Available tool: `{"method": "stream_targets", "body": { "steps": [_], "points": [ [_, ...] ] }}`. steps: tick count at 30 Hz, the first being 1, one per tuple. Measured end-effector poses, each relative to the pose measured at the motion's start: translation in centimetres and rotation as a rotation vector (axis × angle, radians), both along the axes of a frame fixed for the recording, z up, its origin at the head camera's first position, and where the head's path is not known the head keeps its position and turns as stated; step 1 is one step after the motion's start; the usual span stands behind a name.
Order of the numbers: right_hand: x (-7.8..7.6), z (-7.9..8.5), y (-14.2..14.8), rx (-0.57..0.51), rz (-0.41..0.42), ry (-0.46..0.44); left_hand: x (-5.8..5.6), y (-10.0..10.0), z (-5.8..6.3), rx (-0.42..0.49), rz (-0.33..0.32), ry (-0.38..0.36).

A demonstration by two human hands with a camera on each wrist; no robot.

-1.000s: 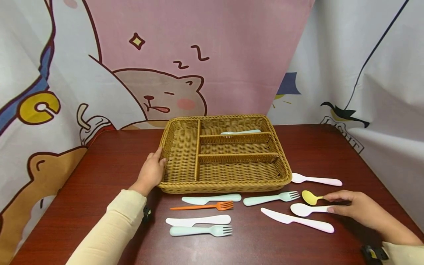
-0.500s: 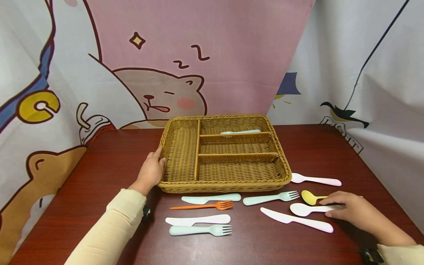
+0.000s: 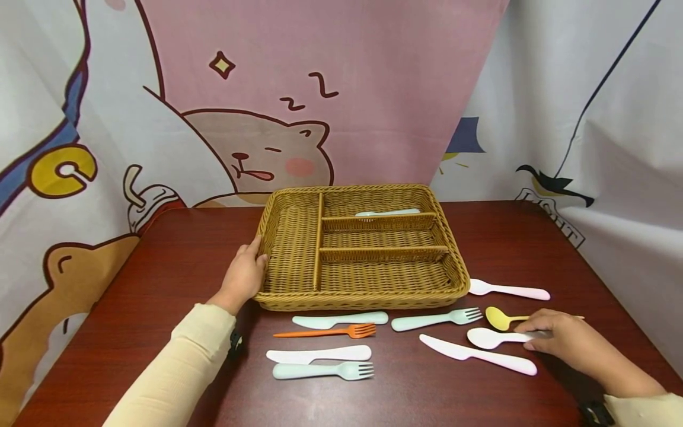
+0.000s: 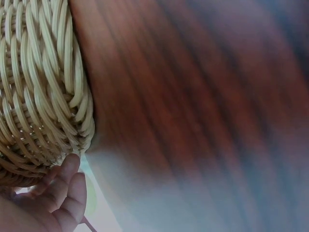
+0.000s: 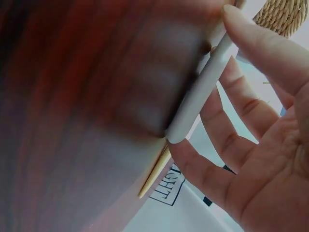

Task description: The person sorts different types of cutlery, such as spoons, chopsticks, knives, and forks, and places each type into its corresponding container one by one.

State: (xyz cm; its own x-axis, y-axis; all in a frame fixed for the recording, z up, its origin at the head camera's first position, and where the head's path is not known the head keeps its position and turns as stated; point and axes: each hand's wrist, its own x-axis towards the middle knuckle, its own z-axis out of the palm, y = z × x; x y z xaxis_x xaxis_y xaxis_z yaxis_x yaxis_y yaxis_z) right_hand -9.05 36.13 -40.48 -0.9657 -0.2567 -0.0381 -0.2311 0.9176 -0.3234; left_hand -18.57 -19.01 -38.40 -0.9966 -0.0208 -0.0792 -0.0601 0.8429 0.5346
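My left hand grips the left rim of a brown wicker cutlery basket, fingers curled at its edge in the left wrist view. At the right, my right hand pinches the handle of a white spoon between thumb and fingers. That spoon lies low at the table; its handle shows in the right wrist view. Just behind it is a yellow spoon, its handle partly hidden by my fingers. A white-and-pink knife lies in front of the white spoon.
A pale green fork lies in the basket's back right compartment. Before the basket lie a green knife, an orange fork, a white knife and green forks. Another pink-handled piece sits by the basket's right corner.
My right hand has shifted slightly left and nearer along the white spoon, and more of the yellow spoon's handle shows behind the fingers. The left hand and basket have stayed in place.
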Motion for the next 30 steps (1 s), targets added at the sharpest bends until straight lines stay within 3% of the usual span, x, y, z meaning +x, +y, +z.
{"method": "stream_targets", "body": {
  "steps": [6, 14, 20, 25, 30],
  "points": [
    [0.1, -0.1, 0.2, -0.023, -0.009, -0.008, 0.0, 0.1, 0.1, -0.001, -0.004, 0.013],
    [0.6, -0.2, 0.4, -0.091, 0.041, 0.160, 0.0, 0.0, 0.0, -0.005, -0.003, 0.024],
    [0.7, 0.9, 0.4, -0.179, -0.016, 0.184, 0.1, 0.0, 0.1, -0.004, 0.001, 0.012],
    [0.5, 1.9, 0.3, -0.171, -0.078, 0.202, 0.1, 0.0, 0.1, -0.005, -0.001, 0.019],
    [0.0, 2.7, 0.0, -0.250, -0.066, 0.276, 0.0, 0.0, 0.0, -0.005, -0.006, 0.016]
  ]
}}
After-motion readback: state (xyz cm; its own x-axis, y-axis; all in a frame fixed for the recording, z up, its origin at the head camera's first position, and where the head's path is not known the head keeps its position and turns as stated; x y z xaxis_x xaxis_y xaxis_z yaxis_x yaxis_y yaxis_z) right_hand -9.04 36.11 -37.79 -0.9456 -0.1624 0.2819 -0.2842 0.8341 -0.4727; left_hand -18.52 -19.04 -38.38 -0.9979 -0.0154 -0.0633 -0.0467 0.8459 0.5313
